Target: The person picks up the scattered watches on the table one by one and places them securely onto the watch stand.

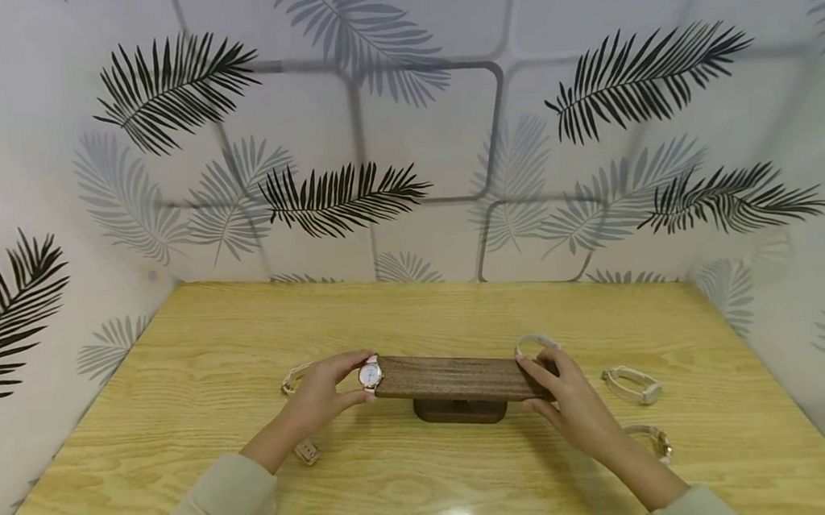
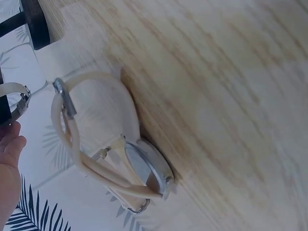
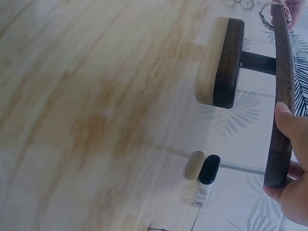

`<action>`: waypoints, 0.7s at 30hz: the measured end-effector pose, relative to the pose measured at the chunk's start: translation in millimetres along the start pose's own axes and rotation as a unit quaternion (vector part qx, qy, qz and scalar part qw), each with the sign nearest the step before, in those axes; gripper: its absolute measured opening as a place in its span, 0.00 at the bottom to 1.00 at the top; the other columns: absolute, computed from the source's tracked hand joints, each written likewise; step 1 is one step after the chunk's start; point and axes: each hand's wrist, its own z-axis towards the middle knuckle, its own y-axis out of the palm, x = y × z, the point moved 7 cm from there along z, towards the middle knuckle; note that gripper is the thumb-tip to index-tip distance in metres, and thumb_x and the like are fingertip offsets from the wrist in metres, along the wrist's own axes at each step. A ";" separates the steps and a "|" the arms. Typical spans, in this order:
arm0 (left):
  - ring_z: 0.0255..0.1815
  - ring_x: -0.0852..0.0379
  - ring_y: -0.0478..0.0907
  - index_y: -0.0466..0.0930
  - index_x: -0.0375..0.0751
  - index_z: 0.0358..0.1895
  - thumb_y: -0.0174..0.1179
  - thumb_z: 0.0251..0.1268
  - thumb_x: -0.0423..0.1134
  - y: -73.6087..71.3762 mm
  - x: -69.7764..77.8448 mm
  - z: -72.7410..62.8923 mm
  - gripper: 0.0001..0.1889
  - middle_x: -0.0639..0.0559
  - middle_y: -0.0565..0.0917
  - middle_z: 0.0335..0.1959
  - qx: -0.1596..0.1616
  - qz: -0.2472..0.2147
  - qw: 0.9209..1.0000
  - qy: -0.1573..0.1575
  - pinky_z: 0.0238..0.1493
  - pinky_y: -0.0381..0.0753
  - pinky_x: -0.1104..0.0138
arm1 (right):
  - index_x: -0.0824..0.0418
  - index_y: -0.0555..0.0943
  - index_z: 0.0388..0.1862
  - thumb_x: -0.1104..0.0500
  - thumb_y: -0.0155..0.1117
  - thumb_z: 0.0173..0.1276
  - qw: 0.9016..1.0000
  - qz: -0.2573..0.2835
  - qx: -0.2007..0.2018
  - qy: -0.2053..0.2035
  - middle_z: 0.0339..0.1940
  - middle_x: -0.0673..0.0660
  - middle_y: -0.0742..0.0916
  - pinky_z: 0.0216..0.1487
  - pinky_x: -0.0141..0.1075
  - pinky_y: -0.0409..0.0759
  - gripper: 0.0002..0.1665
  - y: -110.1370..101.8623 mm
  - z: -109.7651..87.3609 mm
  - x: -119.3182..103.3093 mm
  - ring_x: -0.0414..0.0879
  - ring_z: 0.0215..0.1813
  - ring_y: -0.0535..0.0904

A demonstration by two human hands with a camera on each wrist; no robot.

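A dark brown wooden watch stand [image 1: 458, 375] has a long top bar on a short post and a base [image 1: 461, 411]. Round the bar's left end sits a watch [image 1: 370, 376] with a round white dial and pale strap. My left hand [image 1: 317, 396] pinches this watch, thumb at the near side and fingers at the far side. At the bar's other end, my right hand [image 1: 573, 406] grips the wood. In the right wrist view, the right hand's thumb [image 3: 284, 118] lies along the bar [image 3: 284, 72].
Several pale-strapped watches lie about. A small rectangular one [image 1: 307, 452] is near my left forearm, another [image 1: 293, 378] behind that hand. On the right, one watch [image 1: 535, 338] lies behind the bar, with others [image 1: 633, 385] [image 1: 663, 441] beside my right arm. Leaf-patterned panels enclose the wooden table [image 1: 402, 493].
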 end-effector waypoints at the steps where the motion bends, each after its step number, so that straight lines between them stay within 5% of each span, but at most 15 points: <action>1: 0.61 0.40 0.72 0.67 0.32 0.63 0.65 0.53 0.33 -0.1 0.2 0.1 0.32 0.36 0.73 0.60 0.000 0.007 1.000 0.003 0.59 0.73 0.55 | 0.65 0.76 0.58 0.64 0.75 0.45 1.000 0.000 0.000 -0.001 0.48 0.66 0.76 0.39 0.45 0.79 0.37 -0.4 0.5 -0.2 0.55 0.46 0.75; 21: 0.55 0.42 0.76 0.76 0.31 0.55 0.71 0.44 0.38 1.2 14.4 11.3 0.31 0.38 0.79 0.54 0.010 0.048 0.997 0.061 0.54 0.78 0.58 | 0.65 0.76 0.57 0.63 0.75 0.44 1.000 0.000 -0.006 0.001 0.47 0.65 0.76 0.42 0.47 0.79 0.36 -2.0 4.2 -1.5 0.56 0.48 0.75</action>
